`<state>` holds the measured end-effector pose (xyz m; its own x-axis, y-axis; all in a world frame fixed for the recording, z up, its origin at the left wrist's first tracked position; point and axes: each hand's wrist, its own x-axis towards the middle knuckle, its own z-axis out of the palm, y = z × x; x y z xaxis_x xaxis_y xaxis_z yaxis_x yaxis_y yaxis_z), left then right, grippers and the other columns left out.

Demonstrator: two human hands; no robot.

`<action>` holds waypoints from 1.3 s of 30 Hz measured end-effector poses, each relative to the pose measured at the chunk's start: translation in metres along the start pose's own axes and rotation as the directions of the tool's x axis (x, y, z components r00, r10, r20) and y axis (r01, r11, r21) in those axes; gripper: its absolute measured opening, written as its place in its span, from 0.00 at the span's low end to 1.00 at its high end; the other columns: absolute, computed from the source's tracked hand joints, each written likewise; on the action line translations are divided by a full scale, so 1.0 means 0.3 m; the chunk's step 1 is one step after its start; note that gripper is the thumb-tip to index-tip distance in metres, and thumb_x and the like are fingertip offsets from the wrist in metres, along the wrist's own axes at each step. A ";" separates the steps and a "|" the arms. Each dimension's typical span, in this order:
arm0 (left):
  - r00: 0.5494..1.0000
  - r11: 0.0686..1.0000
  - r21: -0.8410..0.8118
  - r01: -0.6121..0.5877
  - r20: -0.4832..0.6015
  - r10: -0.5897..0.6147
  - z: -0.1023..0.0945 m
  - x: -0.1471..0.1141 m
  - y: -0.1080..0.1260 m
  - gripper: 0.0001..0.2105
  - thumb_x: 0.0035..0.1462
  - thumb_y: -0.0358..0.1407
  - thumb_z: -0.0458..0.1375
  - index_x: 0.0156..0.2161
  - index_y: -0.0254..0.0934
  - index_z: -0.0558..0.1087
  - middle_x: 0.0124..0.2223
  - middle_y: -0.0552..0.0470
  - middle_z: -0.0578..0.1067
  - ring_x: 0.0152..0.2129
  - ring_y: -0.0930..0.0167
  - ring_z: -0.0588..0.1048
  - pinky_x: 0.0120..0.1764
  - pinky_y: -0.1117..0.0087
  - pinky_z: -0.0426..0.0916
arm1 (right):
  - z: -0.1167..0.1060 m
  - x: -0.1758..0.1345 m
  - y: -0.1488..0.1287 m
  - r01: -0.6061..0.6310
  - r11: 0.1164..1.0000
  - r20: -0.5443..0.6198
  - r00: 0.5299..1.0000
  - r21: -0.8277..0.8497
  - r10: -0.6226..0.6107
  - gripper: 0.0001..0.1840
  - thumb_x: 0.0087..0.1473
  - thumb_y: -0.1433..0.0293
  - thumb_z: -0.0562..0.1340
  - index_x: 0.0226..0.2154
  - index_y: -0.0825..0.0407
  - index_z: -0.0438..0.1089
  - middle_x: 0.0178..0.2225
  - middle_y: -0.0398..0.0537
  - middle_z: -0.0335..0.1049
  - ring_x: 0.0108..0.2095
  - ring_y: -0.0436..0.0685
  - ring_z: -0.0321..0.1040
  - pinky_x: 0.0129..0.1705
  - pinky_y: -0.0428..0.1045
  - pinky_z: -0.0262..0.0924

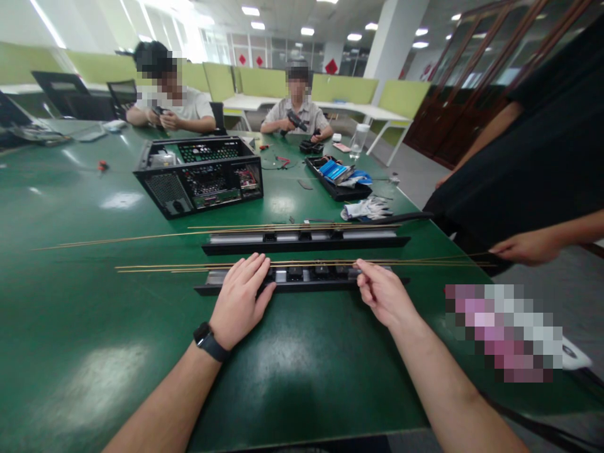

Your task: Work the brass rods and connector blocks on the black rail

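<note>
A long black rail (302, 287) with a grey channel and black blocks lies across the table before me. Several thin brass-coloured rods (155, 268) run lengthwise along its top and stick out past both ends. My left hand (243, 299) rests flat over the rail's left part, fingers stretched out across the rods. Toward the right end, my right hand (382, 289) has thumb and forefinger pinched on a rod; the exact grip is partly hidden. Just beyond lies a second similar rail (302, 244), also with thin rods along it.
A standing person's hand (528, 244) holds the rods' right ends. An opened computer case (201, 176), a black tray (349, 190) of blue items and work gloves (365, 209) lie farther back on the green table (283, 384). Two people sit opposite, one holding a power drill (296, 119).
</note>
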<state>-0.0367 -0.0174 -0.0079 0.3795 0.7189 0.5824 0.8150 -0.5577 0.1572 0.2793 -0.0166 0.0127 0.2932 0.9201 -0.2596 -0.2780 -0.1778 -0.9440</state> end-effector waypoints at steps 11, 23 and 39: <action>1.000 1.000 -0.018 0.008 -0.013 -0.008 0.003 -0.001 0.000 0.26 0.68 0.40 0.56 0.69 0.39 0.64 0.67 0.41 0.70 0.66 0.57 0.67 0.67 0.49 0.62 | 0.001 0.009 0.008 -0.001 0.998 0.010 1.000 -0.056 0.001 0.28 0.38 0.53 0.79 0.31 0.56 0.73 0.18 0.41 0.69 0.09 0.43 0.52 0.09 0.40 0.38; 1.000 1.000 -0.016 0.005 0.001 -0.005 -0.004 0.002 0.003 0.25 0.69 0.40 0.56 0.68 0.36 0.65 0.67 0.40 0.70 0.66 0.58 0.67 0.68 0.50 0.62 | 0.005 -0.003 -0.002 -0.004 1.000 0.002 1.000 -0.007 0.004 0.25 0.39 0.55 0.79 0.32 0.56 0.75 0.18 0.39 0.67 0.10 0.42 0.52 0.09 0.40 0.39; 1.000 0.999 -0.037 0.014 0.006 -0.014 0.001 0.001 -0.001 0.26 0.69 0.40 0.55 0.69 0.40 0.63 0.67 0.41 0.70 0.66 0.57 0.67 0.67 0.47 0.62 | 0.003 0.000 0.002 0.009 0.999 0.003 1.000 -0.040 -0.009 0.25 0.42 0.54 0.78 0.32 0.55 0.72 0.18 0.40 0.69 0.10 0.43 0.52 0.09 0.40 0.38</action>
<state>-0.0366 -0.0170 -0.0079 0.3704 0.7289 0.5757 0.8034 -0.5625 0.1952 0.2783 -0.0165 0.0124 0.2929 0.9228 -0.2501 -0.2383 -0.1829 -0.9538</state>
